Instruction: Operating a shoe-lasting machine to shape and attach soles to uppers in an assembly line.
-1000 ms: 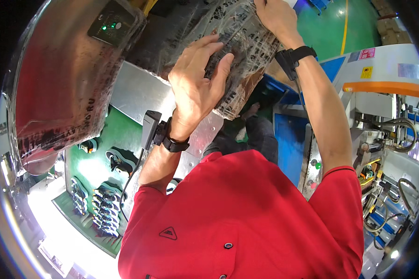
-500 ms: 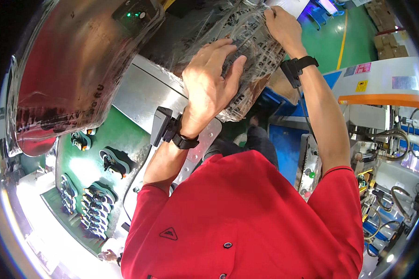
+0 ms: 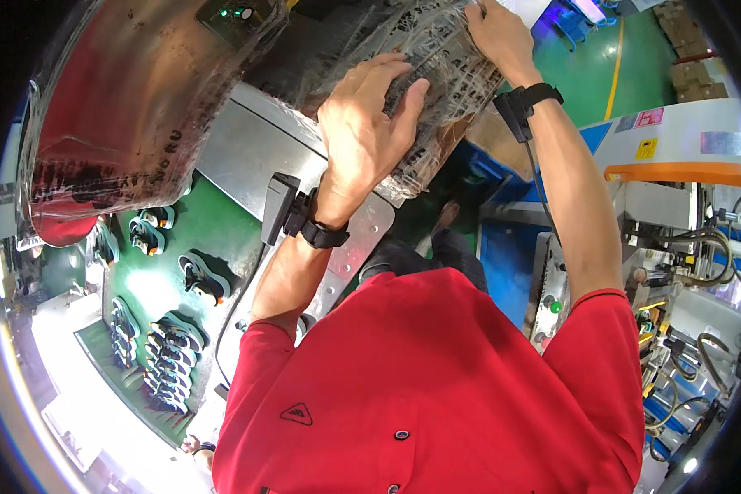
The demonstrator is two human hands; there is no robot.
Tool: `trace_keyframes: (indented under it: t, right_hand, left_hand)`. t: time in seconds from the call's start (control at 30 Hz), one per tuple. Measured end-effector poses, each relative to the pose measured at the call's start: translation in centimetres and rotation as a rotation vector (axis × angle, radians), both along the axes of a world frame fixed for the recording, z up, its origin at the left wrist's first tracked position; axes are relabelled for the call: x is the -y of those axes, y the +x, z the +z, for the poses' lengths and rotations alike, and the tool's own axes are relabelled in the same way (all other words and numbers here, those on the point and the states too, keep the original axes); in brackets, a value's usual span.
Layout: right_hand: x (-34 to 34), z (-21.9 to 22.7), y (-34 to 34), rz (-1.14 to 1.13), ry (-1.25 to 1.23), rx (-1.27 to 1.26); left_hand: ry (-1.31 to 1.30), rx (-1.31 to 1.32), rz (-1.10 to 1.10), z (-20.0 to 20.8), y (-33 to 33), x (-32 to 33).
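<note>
Clear plastic film with dark printing covers a bulky block at the top centre. My left hand lies on the near left part of this film, its fingers stretched and thumb apart, holding nothing. At the far right edge of the film, my right hand has its fingers curled in and closed on the plastic. What lies under the film is mostly hidden. Each wrist carries a black strap with a small black device.
A large film-wrapped machine cover stands at left, beside a metal ledge. Several shoes are on the green floor. At right is a white machine with an orange edge and hoses. Another person's hand shows lower left.
The wrapped block and both hands sit slightly higher in the picture. Both hands keep nearly the same pose on the film.
</note>
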State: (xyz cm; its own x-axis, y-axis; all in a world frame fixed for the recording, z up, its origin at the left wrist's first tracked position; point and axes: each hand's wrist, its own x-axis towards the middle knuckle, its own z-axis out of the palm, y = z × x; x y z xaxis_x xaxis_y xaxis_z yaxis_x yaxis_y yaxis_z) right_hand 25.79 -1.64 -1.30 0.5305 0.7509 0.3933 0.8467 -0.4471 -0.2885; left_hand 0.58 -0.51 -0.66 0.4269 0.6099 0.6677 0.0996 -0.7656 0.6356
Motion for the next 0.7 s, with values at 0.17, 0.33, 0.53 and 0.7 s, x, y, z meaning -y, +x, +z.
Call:
trace_keyframes:
  t: [0.17,0.33,0.53,0.7]
  right_hand:
    - [0.2,1.3,-0.6,-0.018,-0.029,-0.068]
    - [0.1,0.9,-0.4,-0.021,-0.002,-0.039]
    - [-0.1,0.5,0.0,-0.010,0.014,-0.017]
    - [0.2,0.4,-0.1,-0.007,0.030,0.016]
  left_hand:
    - [0.015,-0.006,-0.004,-0.1,0.1,-0.1]
    - [0.020,-0.003,-0.010,-0.2,0.2,-0.2]
    - [0.015,0.010,-0.015,-0.3,0.1,-0.2]
    - [0.004,0.005,-0.012,-0.1,0.0,0.0]
